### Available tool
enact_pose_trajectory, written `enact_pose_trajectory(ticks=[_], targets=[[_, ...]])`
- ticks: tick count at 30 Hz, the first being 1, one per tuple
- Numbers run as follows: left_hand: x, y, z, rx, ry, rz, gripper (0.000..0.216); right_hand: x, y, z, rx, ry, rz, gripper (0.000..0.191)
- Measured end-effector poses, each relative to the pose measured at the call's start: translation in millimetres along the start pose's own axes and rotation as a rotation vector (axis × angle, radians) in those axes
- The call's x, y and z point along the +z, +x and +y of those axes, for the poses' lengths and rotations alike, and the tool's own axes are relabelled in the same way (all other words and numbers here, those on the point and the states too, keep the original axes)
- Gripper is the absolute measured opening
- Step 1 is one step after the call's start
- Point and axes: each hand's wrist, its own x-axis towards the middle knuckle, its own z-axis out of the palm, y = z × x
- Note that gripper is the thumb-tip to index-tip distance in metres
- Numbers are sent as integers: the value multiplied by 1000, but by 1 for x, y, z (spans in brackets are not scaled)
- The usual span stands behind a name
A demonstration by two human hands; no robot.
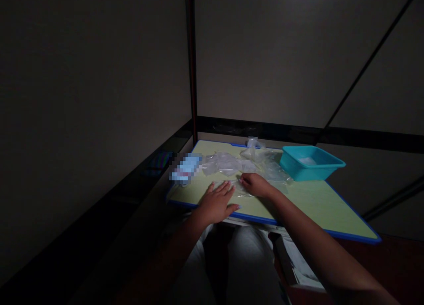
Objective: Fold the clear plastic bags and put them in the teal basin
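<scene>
My left hand (217, 202) lies flat with fingers stretched out on the pale green table top (308, 201), pressing the near edge of a clear plastic bag (239, 188). Just to its right, my right hand (255, 184) has its fingers curled in a pinch on the same bag. Behind the hands lies a loose heap of several clear plastic bags (228, 163), some crumpled.
A teal plastic tub (309, 162) with something white inside stands at the table's back right. A blurred light-blue object (185, 168) lies at the back left. The small table has a blue rim (265, 219) and dark walls close behind and on the left.
</scene>
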Motion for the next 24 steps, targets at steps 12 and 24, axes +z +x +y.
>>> enact_pose_trajectory(ticks=[12,24], targets=[[-4,-1,0,-37,-9,-29,63,-39,-26,54,37,331,-234,44],[-2,0,-1,-31,-22,-44,59,-20,-117,49,275,171,260,32]])
